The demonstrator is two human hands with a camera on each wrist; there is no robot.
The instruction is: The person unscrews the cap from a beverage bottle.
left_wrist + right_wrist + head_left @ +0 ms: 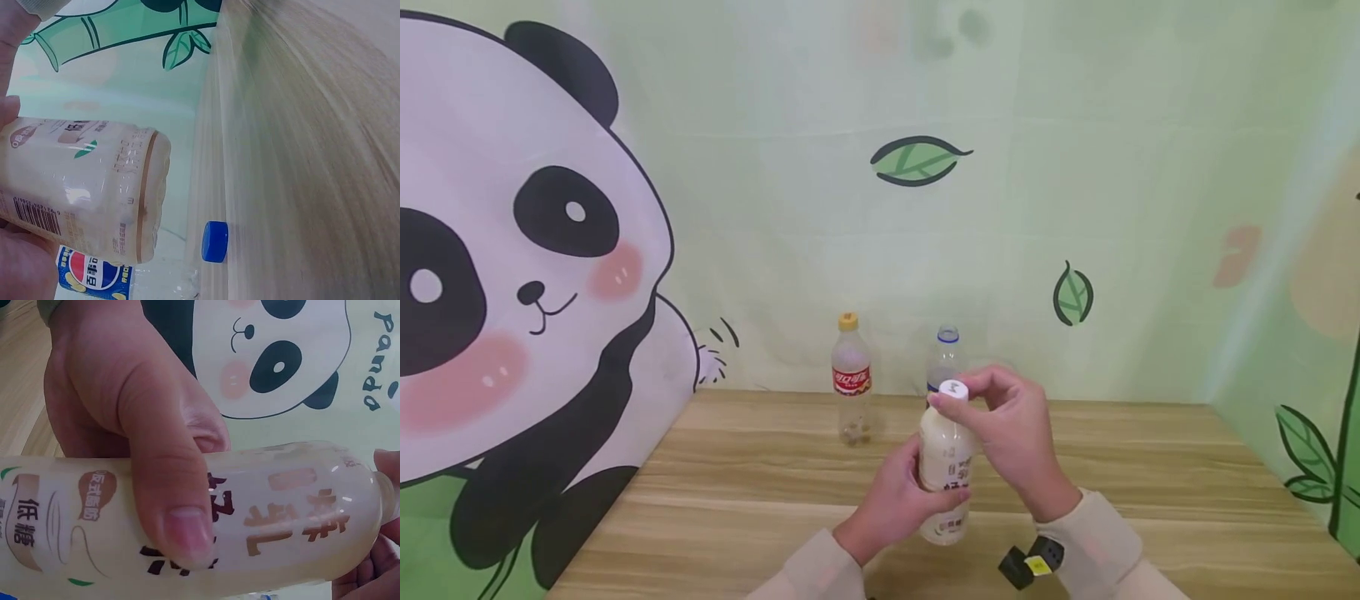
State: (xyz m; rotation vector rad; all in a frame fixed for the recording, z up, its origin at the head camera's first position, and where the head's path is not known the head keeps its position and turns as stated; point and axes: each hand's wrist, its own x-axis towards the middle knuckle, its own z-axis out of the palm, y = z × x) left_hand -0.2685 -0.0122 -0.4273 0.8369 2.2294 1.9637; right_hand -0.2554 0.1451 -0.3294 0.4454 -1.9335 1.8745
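My left hand (898, 500) grips the body of a milky-white plastic bottle (946, 467), its thumb lying across the printed label. The bottle is held nearly upright, leaning slightly. At its top, the thumb and fingers of my right hand (1015, 429) pinch the white cap (953, 390). In the right wrist view the left hand (156, 437) wraps the bottle (275, 512), while fingertips of the right hand (369, 575) show at its neck. Behind it stands a capless clear bottle (947, 354) with a blue neck ring, partly hidden; its Pepsi label (94, 273) shows in the left wrist view.
A clear Coca-Cola bottle (852, 380) with a yellow cap stands left of the hands, near the back of the wooden table (737, 475). A loose blue cap (215, 242) lies on the tabletop. A panda-printed backdrop (790, 250) rises behind the table.
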